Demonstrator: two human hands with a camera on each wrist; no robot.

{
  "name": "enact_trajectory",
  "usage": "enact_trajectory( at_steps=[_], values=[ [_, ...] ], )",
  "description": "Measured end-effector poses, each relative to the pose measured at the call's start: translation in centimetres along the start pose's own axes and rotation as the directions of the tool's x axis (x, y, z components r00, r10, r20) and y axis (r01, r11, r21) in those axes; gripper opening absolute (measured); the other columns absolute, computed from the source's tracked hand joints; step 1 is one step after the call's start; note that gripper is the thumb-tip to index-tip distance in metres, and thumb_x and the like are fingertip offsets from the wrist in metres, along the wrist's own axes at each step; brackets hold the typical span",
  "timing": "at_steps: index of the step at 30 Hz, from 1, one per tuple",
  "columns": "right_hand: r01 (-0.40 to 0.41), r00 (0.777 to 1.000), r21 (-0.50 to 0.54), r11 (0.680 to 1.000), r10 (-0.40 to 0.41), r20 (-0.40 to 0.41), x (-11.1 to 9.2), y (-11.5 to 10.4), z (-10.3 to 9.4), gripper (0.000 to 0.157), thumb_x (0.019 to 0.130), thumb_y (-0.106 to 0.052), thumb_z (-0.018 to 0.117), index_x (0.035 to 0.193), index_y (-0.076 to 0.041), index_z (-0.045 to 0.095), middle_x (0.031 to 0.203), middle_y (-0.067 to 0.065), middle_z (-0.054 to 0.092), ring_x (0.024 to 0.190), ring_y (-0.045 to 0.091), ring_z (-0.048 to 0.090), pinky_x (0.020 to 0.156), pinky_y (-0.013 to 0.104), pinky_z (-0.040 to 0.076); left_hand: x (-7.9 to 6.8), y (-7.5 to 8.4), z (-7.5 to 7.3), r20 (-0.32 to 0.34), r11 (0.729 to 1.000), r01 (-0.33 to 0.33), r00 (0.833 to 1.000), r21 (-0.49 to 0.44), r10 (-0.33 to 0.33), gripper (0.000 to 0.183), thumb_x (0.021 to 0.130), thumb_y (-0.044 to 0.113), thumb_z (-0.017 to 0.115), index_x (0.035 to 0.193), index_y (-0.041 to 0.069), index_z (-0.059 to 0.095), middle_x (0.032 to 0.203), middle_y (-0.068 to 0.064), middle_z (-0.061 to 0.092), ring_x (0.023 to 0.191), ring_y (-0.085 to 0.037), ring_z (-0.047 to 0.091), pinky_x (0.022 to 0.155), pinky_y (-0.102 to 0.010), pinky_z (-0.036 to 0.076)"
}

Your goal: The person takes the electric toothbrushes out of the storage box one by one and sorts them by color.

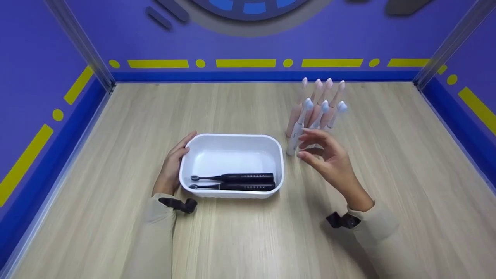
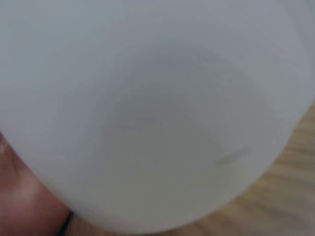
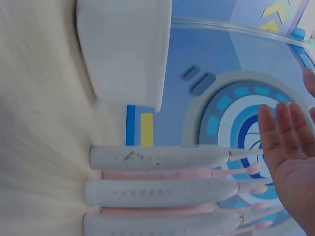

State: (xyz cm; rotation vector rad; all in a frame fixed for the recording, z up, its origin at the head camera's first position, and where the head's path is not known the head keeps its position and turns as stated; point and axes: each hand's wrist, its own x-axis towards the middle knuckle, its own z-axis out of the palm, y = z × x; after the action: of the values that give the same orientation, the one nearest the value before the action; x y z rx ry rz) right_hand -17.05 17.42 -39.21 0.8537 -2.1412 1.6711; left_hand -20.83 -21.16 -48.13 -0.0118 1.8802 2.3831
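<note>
My left hand (image 1: 170,170) holds the left end of a white plastic tub (image 1: 279,159), its thumb at the rim and fingers along the outer wall. Inside lie two black electric toothbrushes (image 1: 248,178), side by side, heads to the left. Three white electric toothbrushes (image 3: 157,157) stand upright to the right of the tub. Close by them is my right hand (image 1: 329,159), thumb and fingertips apart with nothing between; in the head view it overlaps their handles. The left wrist view is mostly filled by the tub's outer wall (image 2: 162,123).
Several pink electric toothbrushes (image 1: 293,118) stand upright just behind the white ones. All rest on a wood-grain table (image 1: 232,236). Blue panels (image 1: 248,48) with yellow marks enclose its back and sides.
</note>
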Motion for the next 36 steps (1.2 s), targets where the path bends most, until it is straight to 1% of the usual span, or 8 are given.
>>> enact_trajectory(
  at_steps=[4, 7, 13, 16, 22, 27, 31, 36],
  values=[
    [-0.056, 0.994, -0.040, 0.998, 0.060, 0.095, 1.0, -0.7, 0.7, 0.053, 0.079, 0.007, 0.071, 0.129, 0.002, 0.053, 0.113, 0.010, 0.063, 0.100, 0.012, 0.063, 0.083, 0.023, 0.056, 0.0, 0.0, 0.0, -0.004, 1.000, 0.004, 1.000, 0.003, -0.004, 0.053, 0.098, 0.009, 0.028, 0.150, 0.013, 0.034, 0.159, 0.003, 0.027, 0.146, -0.012, 0.022, 0.121, -0.031, 0.017],
    [-0.090, 0.981, -0.062, 0.994, 0.099, 0.166, 1.8, -1.2, 1.1, 0.054, 0.080, 0.003, 0.072, 0.130, 0.001, 0.054, 0.114, 0.013, 0.064, 0.100, 0.015, 0.064, 0.084, 0.024, 0.056, 0.0, 0.0, 0.0, -0.014, 1.000, 0.015, 1.000, 0.018, -0.015, 0.053, 0.098, 0.010, 0.028, 0.150, 0.014, 0.035, 0.159, 0.004, 0.027, 0.146, -0.012, 0.022, 0.121, -0.031, 0.017],
    [-0.166, 0.943, -0.096, 0.981, 0.187, 0.276, 3.5, -2.0, 2.0, 0.052, 0.082, -0.007, 0.073, 0.131, -0.002, 0.055, 0.117, 0.013, 0.065, 0.102, 0.019, 0.065, 0.086, 0.025, 0.055, 0.2, 0.0, 0.1, -0.010, 1.000, 0.011, 1.000, 0.006, -0.010, 0.053, 0.097, 0.008, 0.028, 0.149, 0.012, 0.035, 0.159, 0.002, 0.027, 0.146, -0.012, 0.022, 0.121, -0.031, 0.017],
    [-0.185, 0.917, -0.115, 0.976, 0.214, 0.335, 4.4, -2.1, 2.5, 0.051, 0.084, -0.010, 0.072, 0.131, -0.004, 0.055, 0.116, 0.013, 0.065, 0.103, 0.021, 0.064, 0.087, 0.028, 0.055, 0.2, 0.0, 0.1, -0.010, 1.000, 0.009, 1.000, -0.003, -0.010, 0.053, 0.097, 0.008, 0.028, 0.149, 0.011, 0.035, 0.159, 0.002, 0.027, 0.146, -0.013, 0.022, 0.121, -0.030, 0.017],
    [-0.170, 0.846, -0.184, 0.968, 0.239, 0.476, 5.8, -2.2, 3.4, 0.050, 0.085, -0.016, 0.071, 0.131, -0.006, 0.055, 0.114, 0.011, 0.066, 0.104, 0.027, 0.064, 0.090, 0.037, 0.055, 0.0, 0.1, 0.0, -0.009, 1.000, 0.025, 1.000, 0.000, -0.025, 0.053, 0.098, 0.009, 0.029, 0.150, 0.013, 0.034, 0.159, 0.003, 0.026, 0.146, -0.013, 0.022, 0.121, -0.031, 0.017],
    [-0.172, 0.782, -0.237, 0.956, 0.279, 0.558, 7.0, -1.9, 4.5, 0.049, 0.087, -0.019, 0.070, 0.132, -0.009, 0.055, 0.112, 0.010, 0.066, 0.103, 0.026, 0.064, 0.089, 0.038, 0.056, -0.1, 0.1, 0.0, -0.004, 0.999, 0.033, 0.999, -0.002, -0.033, 0.052, 0.098, 0.010, 0.030, 0.150, 0.015, 0.035, 0.159, 0.003, 0.026, 0.146, -0.013, 0.023, 0.120, -0.032, 0.018],
    [-0.160, 0.718, -0.322, 0.933, 0.334, 0.611, 7.8, -1.6, 5.4, 0.048, 0.087, -0.022, 0.069, 0.132, -0.011, 0.055, 0.113, 0.010, 0.067, 0.104, 0.023, 0.065, 0.089, 0.036, 0.056, -0.1, 0.1, 0.0, 0.000, 0.999, 0.034, 0.999, -0.005, -0.034, 0.052, 0.098, 0.010, 0.030, 0.150, 0.015, 0.035, 0.159, 0.003, 0.026, 0.146, -0.013, 0.023, 0.120, -0.032, 0.019],
    [-0.125, 0.631, -0.405, 0.906, 0.387, 0.672, 8.7, -1.6, 6.6, 0.047, 0.088, -0.023, 0.069, 0.132, -0.013, 0.056, 0.115, 0.012, 0.067, 0.104, 0.022, 0.066, 0.091, 0.037, 0.054, -0.1, 0.1, -0.1, 0.002, 1.000, 0.030, 1.000, -0.007, -0.030, 0.053, 0.098, 0.010, 0.029, 0.150, 0.015, 0.035, 0.159, 0.004, 0.026, 0.146, -0.013, 0.023, 0.121, -0.032, 0.018]
  ],
)
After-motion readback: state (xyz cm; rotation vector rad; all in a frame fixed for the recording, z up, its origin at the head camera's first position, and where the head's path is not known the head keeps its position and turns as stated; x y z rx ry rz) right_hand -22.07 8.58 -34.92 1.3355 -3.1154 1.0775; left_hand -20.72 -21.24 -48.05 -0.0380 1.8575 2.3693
